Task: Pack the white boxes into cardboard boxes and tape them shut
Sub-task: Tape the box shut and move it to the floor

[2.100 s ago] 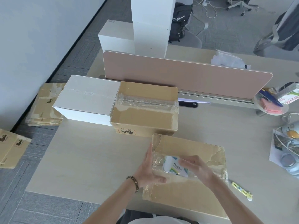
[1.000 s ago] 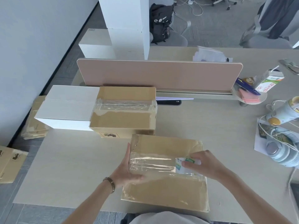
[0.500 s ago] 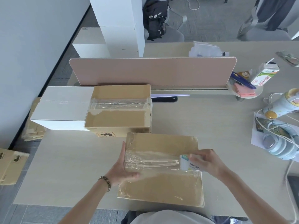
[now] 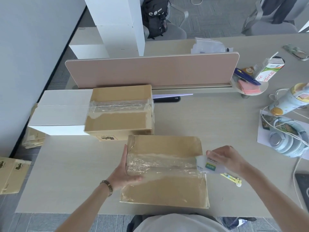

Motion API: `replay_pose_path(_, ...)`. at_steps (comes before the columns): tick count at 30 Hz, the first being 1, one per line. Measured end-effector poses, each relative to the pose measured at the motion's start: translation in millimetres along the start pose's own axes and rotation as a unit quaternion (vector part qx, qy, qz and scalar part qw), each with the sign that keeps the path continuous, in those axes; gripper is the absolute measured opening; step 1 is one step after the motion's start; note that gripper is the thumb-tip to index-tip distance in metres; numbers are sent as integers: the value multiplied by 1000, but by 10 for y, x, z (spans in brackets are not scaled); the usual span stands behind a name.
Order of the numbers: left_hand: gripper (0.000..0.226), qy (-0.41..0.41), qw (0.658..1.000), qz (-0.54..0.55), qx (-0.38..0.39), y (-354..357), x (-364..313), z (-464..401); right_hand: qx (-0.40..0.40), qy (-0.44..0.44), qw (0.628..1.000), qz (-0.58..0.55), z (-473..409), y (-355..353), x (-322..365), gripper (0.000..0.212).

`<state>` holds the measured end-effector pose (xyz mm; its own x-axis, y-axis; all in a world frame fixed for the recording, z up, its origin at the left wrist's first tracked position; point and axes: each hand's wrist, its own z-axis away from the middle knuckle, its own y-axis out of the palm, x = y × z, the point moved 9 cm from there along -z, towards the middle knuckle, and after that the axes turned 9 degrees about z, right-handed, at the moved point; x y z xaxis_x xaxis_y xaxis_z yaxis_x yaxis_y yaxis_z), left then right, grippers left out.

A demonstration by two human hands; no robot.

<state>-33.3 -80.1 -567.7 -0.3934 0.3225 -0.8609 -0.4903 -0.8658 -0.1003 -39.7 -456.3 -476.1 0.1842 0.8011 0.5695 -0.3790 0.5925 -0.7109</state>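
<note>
Pale wood-grain surface (image 4: pixel 87 166) filled most of the head view, with a pinkish divider panel (image 4: pixel 150 71) standing along its far edge and grey carpet tiles beyond. Close to the near edge lay a cardboard box (image 4: pixel 165 190), its flaps closed and a strip of clear tape (image 4: pixel 160 163) running across the seam. The left hand (image 4: pixel 124 173), a beaded bracelet (image 4: pixel 107 187) at its wrist, pressed flat against the box's left end with straight fingers and the thumb lying on the taped top. The right hand (image 4: pixel 225 159) held a tape roll (image 4: pixel 207 165) at the box's right end, fingers curled round it; the roll's white and green label bore lettering that looked like "deli", too blurred to confirm. Just beside that hand a yellow utility knife (image 4: pixel 231 178) lay on the surface. Farther back, near the left edge, a second cardboard box (image 4: pixel 120 121), already taped, touched a white box (image 4: pixel 61 111) on its left; a small black printed stamp on its front face could not be read. More white boxes (image 4: pixel 117 22) stood stacked behind the divider. Toward the far right corner a round tray (image 4: pixel 250 89) held a carton with red and green print, illegible, and pale blue headphones (image 4: pixel 284 141) lay near the right edge. Flattened cartons (image 4: pixel 10 174) lay on the floor at the left.
</note>
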Motion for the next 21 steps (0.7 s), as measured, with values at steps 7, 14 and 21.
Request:
replay_pose_path(7,147,-8,1000,-14,-11,-18,26,-9,-15,80,974,213,13,32,-466,66)
replay_pose_path(14,145,-11,1000,-27,-10,-11,65,-15,-24,73,971,228,-84,195,-586,67)
replay_pose_path(21,147,-19,998,-64,-4,-7,25,-32,-9,67,976,208,-137,310,-684,66)
